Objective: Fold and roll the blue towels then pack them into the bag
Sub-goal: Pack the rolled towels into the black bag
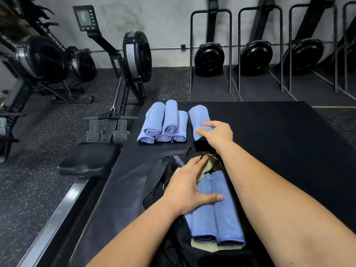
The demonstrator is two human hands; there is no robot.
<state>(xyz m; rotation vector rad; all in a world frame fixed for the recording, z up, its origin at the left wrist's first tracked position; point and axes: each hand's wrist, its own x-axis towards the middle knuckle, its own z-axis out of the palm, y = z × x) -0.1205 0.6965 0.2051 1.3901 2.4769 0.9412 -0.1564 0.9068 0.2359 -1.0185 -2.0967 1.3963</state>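
The right hand (217,134) reaches forward, its fingers and thumb curled round a single rolled towel (198,114). The left hand (186,187) lies flat with straight fingers, thumb across the packed towels (221,218) in the open black bag (159,174), fingertips at its tan lining. Just left of the right fingers is a pile of five rolls (163,124), all on a black mat (279,141). Beyond them stands a rowing machine (133,60).
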